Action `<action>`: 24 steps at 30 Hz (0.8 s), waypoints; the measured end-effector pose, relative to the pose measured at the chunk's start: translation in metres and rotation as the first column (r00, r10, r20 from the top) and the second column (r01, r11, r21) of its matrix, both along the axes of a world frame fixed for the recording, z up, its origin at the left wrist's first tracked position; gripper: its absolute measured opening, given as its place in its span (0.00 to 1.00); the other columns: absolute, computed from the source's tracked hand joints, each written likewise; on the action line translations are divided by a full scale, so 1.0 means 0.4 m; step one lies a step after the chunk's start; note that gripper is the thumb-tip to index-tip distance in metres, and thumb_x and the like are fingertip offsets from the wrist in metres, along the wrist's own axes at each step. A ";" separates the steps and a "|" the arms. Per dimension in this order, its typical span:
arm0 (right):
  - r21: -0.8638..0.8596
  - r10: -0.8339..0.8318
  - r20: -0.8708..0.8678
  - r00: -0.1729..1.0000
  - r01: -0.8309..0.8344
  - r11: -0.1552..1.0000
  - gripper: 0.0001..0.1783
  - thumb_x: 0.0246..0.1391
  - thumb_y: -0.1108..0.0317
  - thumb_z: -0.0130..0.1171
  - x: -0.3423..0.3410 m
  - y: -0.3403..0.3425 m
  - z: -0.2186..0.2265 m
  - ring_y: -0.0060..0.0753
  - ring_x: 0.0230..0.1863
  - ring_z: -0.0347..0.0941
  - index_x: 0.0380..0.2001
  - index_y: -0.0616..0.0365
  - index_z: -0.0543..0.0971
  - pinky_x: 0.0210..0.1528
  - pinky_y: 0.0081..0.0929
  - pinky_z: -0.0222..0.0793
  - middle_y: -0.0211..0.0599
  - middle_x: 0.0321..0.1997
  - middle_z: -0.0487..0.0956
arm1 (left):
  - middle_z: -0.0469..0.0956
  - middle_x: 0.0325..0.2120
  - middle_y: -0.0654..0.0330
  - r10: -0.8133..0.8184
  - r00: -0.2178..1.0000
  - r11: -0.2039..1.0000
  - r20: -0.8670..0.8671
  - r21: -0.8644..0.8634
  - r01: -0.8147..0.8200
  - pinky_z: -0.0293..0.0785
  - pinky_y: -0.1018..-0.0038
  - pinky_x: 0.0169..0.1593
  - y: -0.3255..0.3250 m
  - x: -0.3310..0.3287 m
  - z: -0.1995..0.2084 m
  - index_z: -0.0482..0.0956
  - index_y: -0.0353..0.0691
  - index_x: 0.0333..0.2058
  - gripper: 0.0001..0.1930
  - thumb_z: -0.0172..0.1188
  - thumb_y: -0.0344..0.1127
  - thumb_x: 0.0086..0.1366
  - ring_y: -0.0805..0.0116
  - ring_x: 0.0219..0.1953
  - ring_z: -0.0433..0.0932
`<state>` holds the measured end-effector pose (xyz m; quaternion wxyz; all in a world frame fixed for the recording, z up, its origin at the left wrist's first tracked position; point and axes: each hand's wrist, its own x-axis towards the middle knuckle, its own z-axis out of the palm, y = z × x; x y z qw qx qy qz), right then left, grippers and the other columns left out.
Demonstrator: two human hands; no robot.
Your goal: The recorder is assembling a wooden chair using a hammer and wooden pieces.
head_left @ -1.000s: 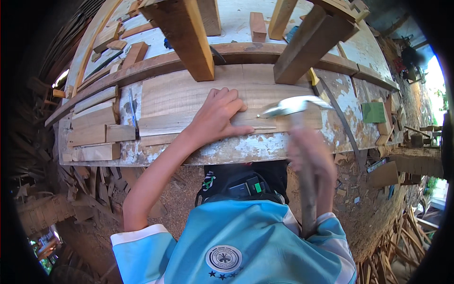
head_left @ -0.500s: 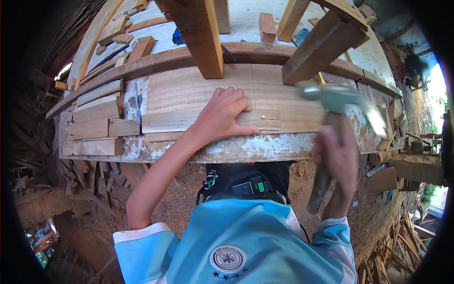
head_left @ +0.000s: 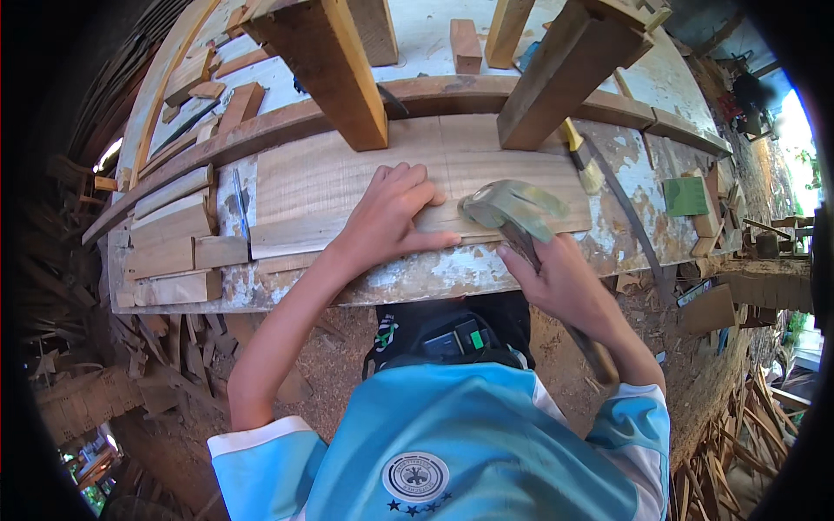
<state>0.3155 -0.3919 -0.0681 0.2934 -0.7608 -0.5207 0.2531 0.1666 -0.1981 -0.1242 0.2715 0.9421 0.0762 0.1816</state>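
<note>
My left hand [head_left: 389, 215] presses on a thin wooden strip [head_left: 294, 236] lying along the near edge of a wide flat board [head_left: 317, 178]. Its fingers are curled over the strip, and the thumb stretches along the near edge. My right hand [head_left: 563, 282] is wrapped round the wooden handle of a claw hammer [head_left: 512, 204]. The hammer's head, slightly blurred, is down at the strip's right part, just right of my left hand. It hides that spot of the strip; whether it touches cannot be made out.
Upright wooden legs [head_left: 334, 82] rise beyond the board, in front of a long wooden rail [head_left: 278, 115]. Offcuts [head_left: 169, 243] and a slim blue pen-like tool [head_left: 241, 204] lie left. On the right are a paintbrush [head_left: 584, 161], a handsaw-like dark blade [head_left: 630, 213] and green sandpaper-like sheet [head_left: 685, 197].
The hammer has swung down and left from its raised position onto the strip area, where a nail-like bright spot showed before. My left hand keeps its place on the strip. The view has shifted slightly.
</note>
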 end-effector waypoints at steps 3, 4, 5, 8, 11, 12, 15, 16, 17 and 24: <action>-0.073 0.047 -0.022 0.999 -0.048 0.996 0.21 0.55 0.66 0.55 -0.007 0.007 0.099 0.53 0.39 0.70 0.48 0.67 0.67 0.43 0.37 0.66 0.55 0.39 0.73 | 0.68 0.27 0.56 0.044 0.999 0.999 0.003 0.028 -0.044 0.59 0.69 0.41 -0.009 -0.023 0.016 0.75 0.36 0.27 0.24 0.69 0.52 0.42 0.58 0.35 0.67; -0.077 0.056 -0.024 0.998 -0.058 0.995 0.21 0.55 0.66 0.55 -0.016 -0.001 0.111 0.53 0.39 0.70 0.48 0.67 0.67 0.43 0.37 0.66 0.55 0.39 0.73 | 0.68 0.27 0.56 0.054 0.999 0.998 0.000 0.024 -0.054 0.59 0.69 0.41 -0.009 -0.026 0.014 0.75 0.36 0.27 0.24 0.69 0.52 0.42 0.58 0.35 0.67; 0.087 -0.009 -0.073 0.997 0.016 0.996 0.22 0.55 0.66 0.56 -0.027 -0.013 0.116 0.53 0.40 0.70 0.48 0.68 0.67 0.45 0.37 0.65 0.56 0.39 0.73 | 0.68 0.27 0.56 0.053 0.999 0.998 0.008 0.029 -0.053 0.59 0.69 0.41 -0.006 -0.028 0.012 0.75 0.36 0.27 0.24 0.69 0.52 0.43 0.58 0.35 0.67; 0.340 -0.116 -0.161 0.980 0.165 0.926 0.22 0.54 0.67 0.56 -0.042 -0.020 0.065 0.51 0.33 0.71 0.48 0.70 0.66 0.40 0.34 0.68 0.51 0.34 0.75 | 0.68 0.27 0.56 0.030 0.999 0.999 0.038 0.025 -0.031 0.60 0.68 0.41 -0.004 -0.011 0.012 0.75 0.37 0.27 0.24 0.69 0.53 0.43 0.58 0.36 0.67; 0.283 0.084 0.103 0.991 -0.110 0.953 0.21 0.55 0.66 0.55 0.005 0.014 -0.043 0.42 0.23 0.69 0.48 0.68 0.67 0.29 0.29 0.67 0.49 0.30 0.76 | 0.68 0.28 0.57 0.005 0.999 1.000 0.049 0.014 -0.006 0.60 0.68 0.42 -0.006 -0.004 0.002 0.75 0.37 0.28 0.24 0.70 0.52 0.42 0.59 0.35 0.67; 0.293 0.094 0.101 0.990 -0.120 0.948 0.21 0.55 0.66 0.55 0.013 0.009 -0.034 0.42 0.23 0.69 0.48 0.68 0.67 0.29 0.29 0.67 0.49 0.30 0.76 | 0.68 0.28 0.58 0.005 0.999 1.000 0.044 0.003 -0.005 0.59 0.69 0.42 -0.004 -0.011 -0.003 0.75 0.37 0.29 0.25 0.71 0.51 0.41 0.59 0.34 0.67; 0.258 0.031 0.099 0.995 -0.056 0.964 0.19 0.56 0.64 0.53 0.000 0.003 0.038 0.35 0.24 0.71 0.45 0.68 0.69 0.28 0.29 0.66 0.44 0.24 0.73 | 0.68 0.28 0.57 0.024 0.999 0.999 0.029 0.025 -0.025 0.60 0.68 0.42 -0.004 -0.023 -0.008 0.75 0.37 0.28 0.24 0.69 0.52 0.43 0.58 0.36 0.67; 0.266 0.039 0.103 0.994 -0.065 0.962 0.19 0.56 0.64 0.53 -0.008 -0.004 0.059 0.35 0.24 0.71 0.45 0.68 0.69 0.28 0.29 0.66 0.44 0.24 0.73 | 0.68 0.28 0.56 0.031 0.999 0.999 0.035 0.036 -0.032 0.61 0.67 0.43 -0.003 -0.020 -0.008 0.75 0.37 0.28 0.24 0.68 0.53 0.45 0.58 0.37 0.67; 0.253 -0.068 -0.099 0.993 0.091 0.963 0.19 0.55 0.66 0.54 -0.028 -0.020 0.095 0.43 0.27 0.72 0.46 0.68 0.69 0.33 0.33 0.67 0.47 0.30 0.75 | 0.68 0.28 0.56 0.041 0.999 0.999 0.026 0.031 -0.042 0.61 0.67 0.43 -0.008 -0.028 -0.005 0.75 0.37 0.28 0.24 0.68 0.53 0.45 0.58 0.37 0.67; 0.115 -0.057 0.086 0.995 0.047 0.992 0.21 0.55 0.63 0.54 -0.044 -0.012 -0.025 0.52 0.24 0.73 0.44 0.73 0.71 0.31 0.35 0.67 0.58 0.24 0.74 | 0.69 0.30 0.55 0.030 0.999 0.999 -0.013 0.036 -0.030 0.63 0.66 0.43 -0.011 -0.016 0.012 0.76 0.37 0.30 0.25 0.67 0.54 0.45 0.57 0.38 0.68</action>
